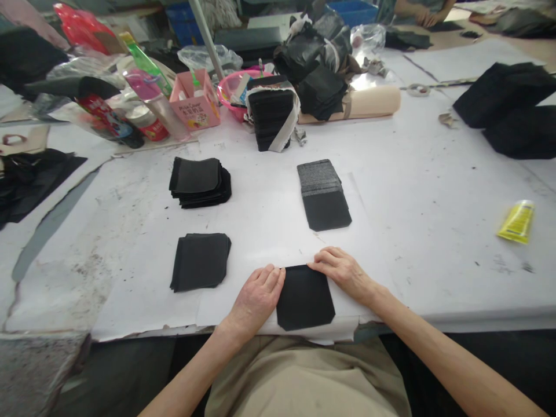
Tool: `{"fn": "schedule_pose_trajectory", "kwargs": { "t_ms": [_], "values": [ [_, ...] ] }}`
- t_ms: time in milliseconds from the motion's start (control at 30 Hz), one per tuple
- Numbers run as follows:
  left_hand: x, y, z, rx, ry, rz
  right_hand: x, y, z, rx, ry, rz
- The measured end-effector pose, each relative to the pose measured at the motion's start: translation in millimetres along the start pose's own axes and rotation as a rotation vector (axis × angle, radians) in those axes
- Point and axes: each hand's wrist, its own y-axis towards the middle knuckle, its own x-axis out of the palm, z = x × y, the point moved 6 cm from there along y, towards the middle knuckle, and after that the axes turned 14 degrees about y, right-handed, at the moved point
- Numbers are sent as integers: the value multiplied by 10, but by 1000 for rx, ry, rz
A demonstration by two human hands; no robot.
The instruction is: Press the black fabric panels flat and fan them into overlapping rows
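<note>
A flat black fabric piece with clipped lower corners lies on the white table near its front edge. My left hand rests on its left edge, fingers stretched out flat and together. My right hand touches its upper right corner, fingers curled down onto the fabric. Neither hand lifts the piece. Stacks of similar black pieces sit nearby: one at the left, one farther back left, and a fanned grey-and-black stack just beyond my right hand.
A yellow tube lies at the right. At the back stand a pink box, a pink bowl, bottles, a bound black bundle and a beige roll. Black fabric heaps sit far right. Another person's hands show at the top.
</note>
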Motion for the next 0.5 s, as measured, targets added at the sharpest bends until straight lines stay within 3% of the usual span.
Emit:
{"fn": "schedule_pose_trajectory", "kwargs": {
  "t_ms": [367,500],
  "values": [
    [-15,-9,-43,-29,-77,-3,-77,-147,43,63,36,27],
    [-28,77,-50,-26,-80,-57,-94,-173,40,73,43,39]
  ]
}}
